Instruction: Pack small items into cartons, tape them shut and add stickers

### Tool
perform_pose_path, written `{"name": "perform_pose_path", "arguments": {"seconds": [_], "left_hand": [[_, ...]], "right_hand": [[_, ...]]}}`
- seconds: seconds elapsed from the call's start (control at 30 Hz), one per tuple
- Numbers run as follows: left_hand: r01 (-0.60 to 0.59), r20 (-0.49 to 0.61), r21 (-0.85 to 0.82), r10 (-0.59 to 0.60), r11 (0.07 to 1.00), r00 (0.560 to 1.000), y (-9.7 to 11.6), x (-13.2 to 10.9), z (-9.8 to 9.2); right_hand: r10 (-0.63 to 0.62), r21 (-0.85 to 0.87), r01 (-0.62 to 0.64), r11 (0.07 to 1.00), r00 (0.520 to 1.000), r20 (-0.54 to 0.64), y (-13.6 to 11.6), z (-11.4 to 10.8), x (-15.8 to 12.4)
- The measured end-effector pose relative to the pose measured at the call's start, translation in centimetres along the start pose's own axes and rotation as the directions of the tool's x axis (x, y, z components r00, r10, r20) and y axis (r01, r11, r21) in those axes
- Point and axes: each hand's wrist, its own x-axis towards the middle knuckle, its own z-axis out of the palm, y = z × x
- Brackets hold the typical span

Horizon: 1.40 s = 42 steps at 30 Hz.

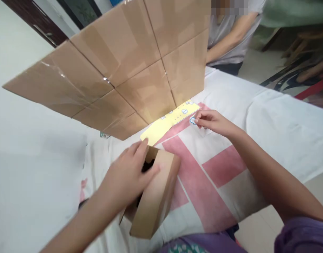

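My left hand (pixel 128 168) is on a small brown cardboard box (pixel 163 186). Its thumb lies on the flap and its fingers reach over the dark opening, gripping the box. What is inside the box cannot be made out. My right hand (pixel 210 122) pinches a small white paper piece with a blue outline (pixel 193 121) between thumb and fingers, just above the cloth. Left of that hand lies a yellow paper strip (pixel 161 130) with small blue-and-white pictures on its far part. Its near end is close to my left fingertips.
A large taped cardboard panel (pixel 140 80) stands upright behind the yellow strip. Past its right edge, a person in a light grey shirt (pixel 230 38) reaches an arm behind it. A white-and-pink patterned cloth (pixel 224 165) covers the surface. A pale wall (pixel 32 158) is at left.
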Motion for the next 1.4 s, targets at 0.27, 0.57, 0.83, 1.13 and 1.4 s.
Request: {"name": "perform_pose_path", "arguments": {"seconds": [0.27,0.57,0.83,1.13,1.4], "left_hand": [[0.192,0.055,-0.216,-0.184,0.957,0.981,0.1,-12.1,5.7],[0.171,-0.349,-0.143,-0.211,0.975,0.913,0.6,-10.5,3.4],[0.135,-0.588,0.067,-0.07,0.989,0.806,0.8,-9.6,4.1],[0.155,-0.6,0.129,-0.047,0.979,0.799,3.2,-9.6,2.7],[0.116,-0.59,0.122,-0.022,0.986,0.807,4.4,-10.2,3.4]], "right_hand": [[-0.137,0.016,0.137,0.991,0.988,0.065,-0.8,7.8,-2.3],[-0.584,-0.216,0.596,0.774,0.803,0.121,-0.3,12.7,-5.2],[-0.505,-0.078,0.507,0.858,0.862,0.043,-1.2,13.8,-6.1],[-0.415,0.232,0.389,0.892,0.907,0.075,-5.2,15.4,-3.0],[-0.481,-0.018,0.482,0.876,0.87,-0.106,-5.1,18.6,-2.5]]}}
